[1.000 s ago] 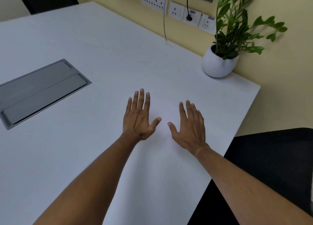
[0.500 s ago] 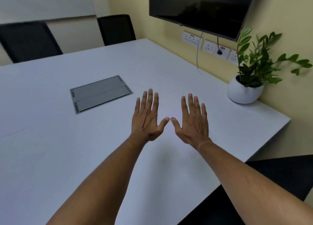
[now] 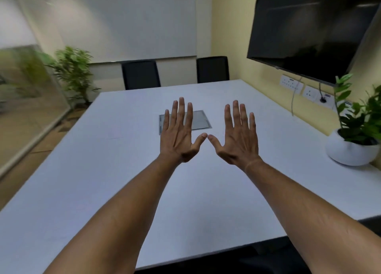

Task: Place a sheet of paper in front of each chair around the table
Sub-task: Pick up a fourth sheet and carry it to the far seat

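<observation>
Hovering above the white rectangular surface [image 3: 237, 201], the left hand [image 3: 179, 137] and right hand [image 3: 237, 139] spread flat, each grip apart and holding nothing, thumbs nearly touching. Two black chairs [image 3: 141, 74] stand at the far edge. No sheet of paper shows; socket labels are too blurred to read.

Both bare forearms extend forward from the lower corners of the view and converge slightly toward the centre. The left hand [image 3: 179, 135] and the right hand [image 3: 237, 137] are raised side by side at equal height, backs toward the camera, palms facing away, with all fingers straight, pointing up and moderately spread. Each thumb angles inward toward the other hand, so the two thumb tips lie just beside each other without visible contact; neither hand holds anything.
</observation>
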A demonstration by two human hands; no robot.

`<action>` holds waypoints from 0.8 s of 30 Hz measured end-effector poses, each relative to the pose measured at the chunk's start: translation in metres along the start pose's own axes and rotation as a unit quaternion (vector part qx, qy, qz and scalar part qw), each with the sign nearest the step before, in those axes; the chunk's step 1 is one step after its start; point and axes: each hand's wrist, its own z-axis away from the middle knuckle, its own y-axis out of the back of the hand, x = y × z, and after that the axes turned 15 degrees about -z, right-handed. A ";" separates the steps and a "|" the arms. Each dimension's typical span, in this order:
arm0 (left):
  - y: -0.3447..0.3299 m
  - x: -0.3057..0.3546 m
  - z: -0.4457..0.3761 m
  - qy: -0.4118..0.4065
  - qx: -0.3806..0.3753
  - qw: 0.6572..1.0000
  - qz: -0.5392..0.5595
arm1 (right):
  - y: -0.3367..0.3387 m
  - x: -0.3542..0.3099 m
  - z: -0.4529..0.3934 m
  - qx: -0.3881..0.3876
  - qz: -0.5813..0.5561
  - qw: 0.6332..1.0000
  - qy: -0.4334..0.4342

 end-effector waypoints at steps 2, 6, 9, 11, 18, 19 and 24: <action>0.015 -0.016 0.015 0.021 -0.004 1.000 -0.022 | 0.004 -0.023 0.001 -0.002 -0.010 1.000 0.023; 0.041 -0.058 0.049 0.067 -0.014 0.995 -0.078 | 0.007 -0.074 0.005 0.000 -0.034 0.997 0.072; 0.062 -0.100 0.081 0.103 -0.010 0.989 -0.106 | 0.005 -0.120 0.008 0.001 -0.058 0.992 0.113; 0.074 -0.127 0.105 0.124 -0.009 0.985 -0.122 | 0.003 -0.154 0.011 -0.004 -0.076 0.988 0.135; 0.120 -0.225 0.205 0.203 -0.030 0.964 -0.170 | -0.007 -0.288 0.043 -0.010 -0.143 0.968 0.207; 0.127 -0.239 0.222 0.212 -0.031 0.961 -0.176 | -0.008 -0.308 0.050 -0.010 -0.151 0.965 0.217; 0.163 -0.319 0.315 0.249 -0.041 0.945 -0.206 | -0.011 -0.420 0.093 -0.011 -0.183 0.950 0.254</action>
